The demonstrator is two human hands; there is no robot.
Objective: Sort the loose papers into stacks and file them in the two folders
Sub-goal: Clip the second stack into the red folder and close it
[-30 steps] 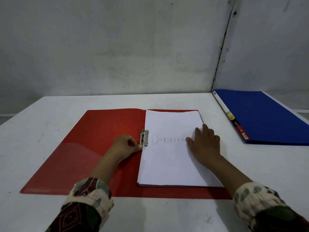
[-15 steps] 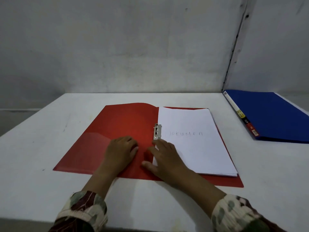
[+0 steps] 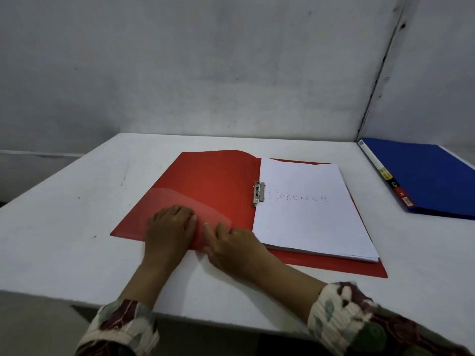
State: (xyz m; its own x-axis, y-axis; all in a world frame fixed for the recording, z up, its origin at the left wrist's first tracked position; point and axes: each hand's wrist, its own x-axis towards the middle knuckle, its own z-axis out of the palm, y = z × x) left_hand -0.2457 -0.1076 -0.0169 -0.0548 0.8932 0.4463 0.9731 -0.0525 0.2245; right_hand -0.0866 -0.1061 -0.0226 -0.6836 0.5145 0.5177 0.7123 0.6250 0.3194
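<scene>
A plain grey wall with a vertical seam backs a white tabletop (image 3: pixel 77 240) that fills the view. Near the middle of the surface an open red plastic folder (image 3: pixel 205 186) lies flat, its left flap bearing a translucent inner pocket. On its right half sits a stack of white paper sheets (image 3: pixel 308 219) with "Dokumen" handwritten on the top sheet, and a small metal clip (image 3: pixel 258 193) stands at the spine on the stack's left edge. A closed blue plastic folder (image 3: pixel 434 176) rests at the far right corner of the surface, well apart from the red one. The left hand (image 3: pixel 169 227) lies flat on the red flap's front edge, fingers relaxed and holding nothing. The right hand (image 3: pixel 231 242) rests just beside it, fingers extended onto the flap, grasping nothing. Patterned sleeves (image 3: pixel 341 314) cover both wrists at the near edge.
</scene>
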